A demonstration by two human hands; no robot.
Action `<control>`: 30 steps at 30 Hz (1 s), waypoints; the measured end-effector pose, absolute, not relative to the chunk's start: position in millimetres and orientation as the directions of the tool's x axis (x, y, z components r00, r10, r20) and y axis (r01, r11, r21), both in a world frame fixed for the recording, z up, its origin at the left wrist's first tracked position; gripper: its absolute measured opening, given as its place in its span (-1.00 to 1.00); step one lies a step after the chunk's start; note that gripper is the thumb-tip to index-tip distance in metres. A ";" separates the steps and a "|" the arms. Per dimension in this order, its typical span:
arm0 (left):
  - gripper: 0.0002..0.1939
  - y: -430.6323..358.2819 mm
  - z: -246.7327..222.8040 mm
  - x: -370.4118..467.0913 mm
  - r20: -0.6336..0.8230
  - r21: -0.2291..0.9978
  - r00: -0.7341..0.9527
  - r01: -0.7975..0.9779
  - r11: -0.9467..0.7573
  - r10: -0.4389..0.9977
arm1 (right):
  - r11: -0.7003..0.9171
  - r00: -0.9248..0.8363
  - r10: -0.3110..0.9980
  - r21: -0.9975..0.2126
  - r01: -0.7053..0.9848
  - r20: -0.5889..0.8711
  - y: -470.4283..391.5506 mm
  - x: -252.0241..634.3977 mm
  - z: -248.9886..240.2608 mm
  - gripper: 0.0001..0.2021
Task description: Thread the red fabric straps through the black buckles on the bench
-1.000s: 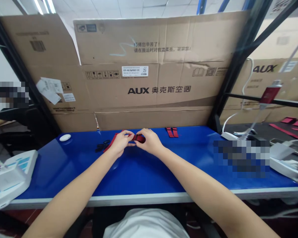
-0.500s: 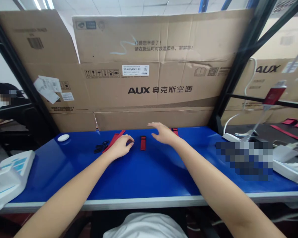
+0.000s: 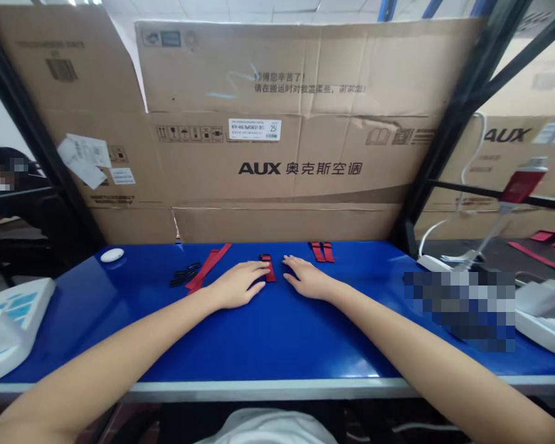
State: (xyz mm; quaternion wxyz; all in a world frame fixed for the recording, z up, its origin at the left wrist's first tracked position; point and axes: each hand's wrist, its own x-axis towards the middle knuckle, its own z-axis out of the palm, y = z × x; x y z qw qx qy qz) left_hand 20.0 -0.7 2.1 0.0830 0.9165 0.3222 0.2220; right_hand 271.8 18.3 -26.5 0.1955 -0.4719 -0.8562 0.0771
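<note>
My left hand (image 3: 242, 284) is open over the blue table (image 3: 277, 345), its fingertips at the left side of a short red strap piece (image 3: 271, 272) with a black buckle. Just right of that piece is my right hand (image 3: 308, 279), open and holding nothing. Two similar red strap pieces with black buckles (image 3: 327, 251) lie side by side behind my right hand. Long red straps (image 3: 208, 269) lie crossed to the left, beyond my left forearm. Several black buckles (image 3: 184, 274) rest beside them.
A cardboard panel (image 3: 277, 225) stands along the back edge. On the left are a white round object (image 3: 111, 254) and a white power strip (image 3: 21, 320). White chargers (image 3: 543, 299) and cables lie at the right. A person (image 3: 16, 203) sits far left.
My left hand has moved right to the short red strap piece. My right hand has lowered toward it, uncovering the two strap pieces behind. The view has shifted slightly.
</note>
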 end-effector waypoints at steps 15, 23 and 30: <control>-0.35 -1.5 -15.8 8.8 0.305 0.363 0.416 0.781 -0.508 0.857 | 0.527 -0.498 0.850 -0.301 0.795 0.173 10.0 236.6 -19.1 -0.11; -0.31 2.4 -21.1 6.2 0.278 0.387 0.383 0.795 -0.467 0.881 | 0.516 -0.499 0.856 -0.278 0.810 0.135 8.8 235.1 -20.9 -0.10; -0.33 3.1 -22.4 5.2 0.289 0.384 0.383 0.793 -0.473 0.877 | 0.519 -0.498 0.854 -0.290 0.804 0.149 10.4 234.9 -21.9 -0.11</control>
